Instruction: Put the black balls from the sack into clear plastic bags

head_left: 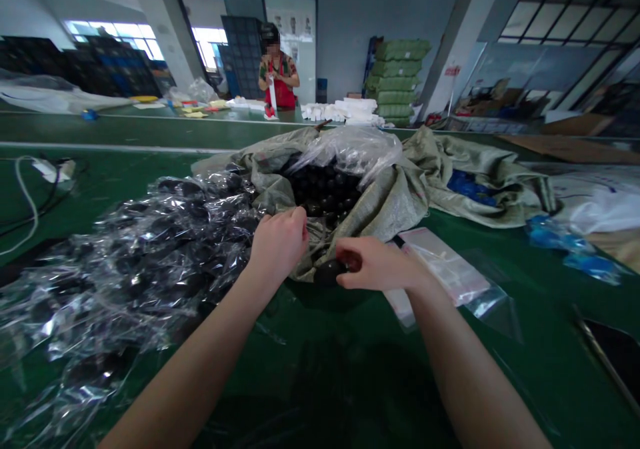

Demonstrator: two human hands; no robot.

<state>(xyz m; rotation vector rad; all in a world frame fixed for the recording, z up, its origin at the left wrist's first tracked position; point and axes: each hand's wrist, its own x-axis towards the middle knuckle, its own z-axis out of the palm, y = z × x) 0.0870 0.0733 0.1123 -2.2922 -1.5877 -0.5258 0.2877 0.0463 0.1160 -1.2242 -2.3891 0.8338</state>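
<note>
A woven sack (395,195) lies open on the green table, with many black balls (327,189) inside its mouth. My left hand (283,235) is closed at the sack's front edge; what its fingers hold, if anything, is hidden. To the right, my right hand (373,262) has its thumb and fingers curled at the side of a black ball (329,273), which sits at the front of the sack. Left of the sack is a large heap of black balls in clear plastic bags (150,255). Flat clear bags (445,262) lie beside my right forearm.
A second sack (505,195) with blue items stands at the right. Near the right edge lies a phone (615,349). A white cable (30,195) is at the left. Across the table, a person in a red apron (285,85) stands beside white items (345,111).
</note>
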